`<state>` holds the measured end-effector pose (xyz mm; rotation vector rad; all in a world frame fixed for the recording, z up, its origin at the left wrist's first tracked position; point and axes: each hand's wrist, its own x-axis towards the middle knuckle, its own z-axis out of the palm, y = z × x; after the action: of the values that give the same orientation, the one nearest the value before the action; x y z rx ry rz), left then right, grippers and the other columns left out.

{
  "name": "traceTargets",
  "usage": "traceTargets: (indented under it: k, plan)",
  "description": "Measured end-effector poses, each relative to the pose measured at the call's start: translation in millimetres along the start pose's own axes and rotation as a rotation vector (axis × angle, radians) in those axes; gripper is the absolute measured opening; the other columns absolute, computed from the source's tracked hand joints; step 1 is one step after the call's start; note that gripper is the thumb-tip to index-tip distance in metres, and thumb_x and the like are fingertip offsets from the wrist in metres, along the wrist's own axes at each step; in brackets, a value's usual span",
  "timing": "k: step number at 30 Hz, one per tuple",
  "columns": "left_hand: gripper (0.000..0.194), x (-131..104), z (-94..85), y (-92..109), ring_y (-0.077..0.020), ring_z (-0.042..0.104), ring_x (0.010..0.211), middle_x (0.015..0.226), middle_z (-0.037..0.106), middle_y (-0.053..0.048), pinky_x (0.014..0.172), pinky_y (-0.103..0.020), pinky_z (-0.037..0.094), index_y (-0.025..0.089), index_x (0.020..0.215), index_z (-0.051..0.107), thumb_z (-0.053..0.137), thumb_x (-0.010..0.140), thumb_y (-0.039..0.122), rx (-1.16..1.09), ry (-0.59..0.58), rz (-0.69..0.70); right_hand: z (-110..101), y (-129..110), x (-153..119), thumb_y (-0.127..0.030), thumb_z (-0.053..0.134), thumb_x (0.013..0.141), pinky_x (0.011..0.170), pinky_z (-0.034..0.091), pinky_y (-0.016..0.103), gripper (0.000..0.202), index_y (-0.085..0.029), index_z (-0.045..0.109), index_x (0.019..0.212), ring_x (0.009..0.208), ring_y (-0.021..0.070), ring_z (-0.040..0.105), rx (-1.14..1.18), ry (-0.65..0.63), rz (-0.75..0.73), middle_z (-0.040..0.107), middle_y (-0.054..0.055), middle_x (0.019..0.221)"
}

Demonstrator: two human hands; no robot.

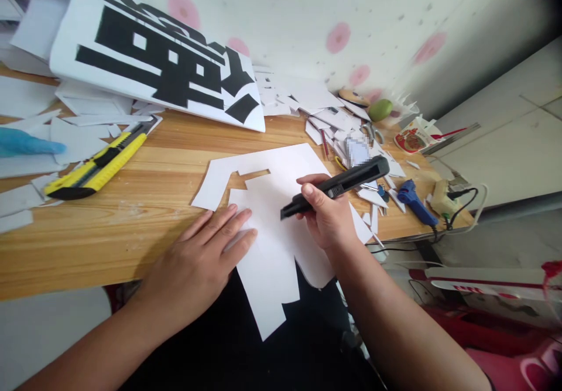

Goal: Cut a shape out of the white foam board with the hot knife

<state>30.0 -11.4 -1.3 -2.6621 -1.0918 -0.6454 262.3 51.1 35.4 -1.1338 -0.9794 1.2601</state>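
Near the counter [132,227] edge, the left hand [199,262] lies flat, pinning the white sheet [272,250] steady, while the right hand [327,218] grips a black cutter [338,186], apparently tip-down.

Table [144,215]: light wood, visible grain, smooth satin finish. 
White sheet [272,244]: matt paper or thin board, smooth, cleanly cut edges. 
Black cutting tool [336,187]: matt plastic body. 
Utility knife [94,168]: glossy yellow plastic with black plastic parts. 
Sign board [153,57]: smooth white board, matt black lettering. 
Glue gun [415,201]: blue plastic. 
Scraps [333,119]: matt white paper.
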Motion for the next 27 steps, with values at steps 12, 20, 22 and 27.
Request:
traceTargets:
  k: [12, 20, 22, 27]
  plan:
    - [0.042, -2, 0.8, 3, -0.0350, 0.050, 0.139, 0.147, 0.057, -0.015, 0.112, -0.055, 0.044, 0.013, 0.131, 0.062, 0.045, 0.093, 0.004, -0.008, 0.035, -0.011, 20, 16, -46, -0.030, 0.081, 0.073, 0.048, 0.047, 0.029, 0.026, -0.027, 0.059, 0.085, 0.048, 0.0136, 0.055, -0.271, 0.030, -0.054, 0.059, -0.006, 0.060]
    - [0.043, -3, 3.0, 4, -0.0354, 0.053, 0.137, 0.147, 0.057, -0.014, 0.110, -0.055, 0.047, 0.013, 0.130, 0.064, 0.047, 0.092, 0.004, -0.010, 0.051, -0.022, 20, 23, -48, -0.035, 0.079, 0.076, 0.063, 0.052, 0.036, 0.024, -0.028, 0.058, 0.085, 0.064, 0.0191, 0.063, -0.420, -0.007, -0.208, 0.066, -0.001, 0.073]
    - [0.042, -3, 2.6, 4, -0.0353, 0.054, 0.136, 0.146, 0.058, -0.015, 0.109, -0.055, 0.048, 0.013, 0.129, 0.064, 0.047, 0.092, 0.003, -0.008, 0.060, -0.025, 19, 25, -48, -0.036, 0.079, 0.077, 0.063, 0.052, 0.036, 0.024, -0.028, 0.058, 0.086, 0.063, 0.0188, 0.063, -0.420, -0.011, -0.225, 0.066, -0.001, 0.073]
    - [0.042, -2, 2.0, 5, -0.0354, 0.055, 0.135, 0.145, 0.059, -0.014, 0.109, -0.055, 0.049, 0.013, 0.127, 0.065, 0.046, 0.092, 0.002, -0.010, 0.067, -0.026, 20, 22, -48, -0.035, 0.077, 0.079, 0.059, 0.052, 0.033, 0.022, -0.027, 0.057, 0.085, 0.059, 0.0169, 0.062, -0.498, -0.031, -0.246, 0.065, -0.002, 0.070]
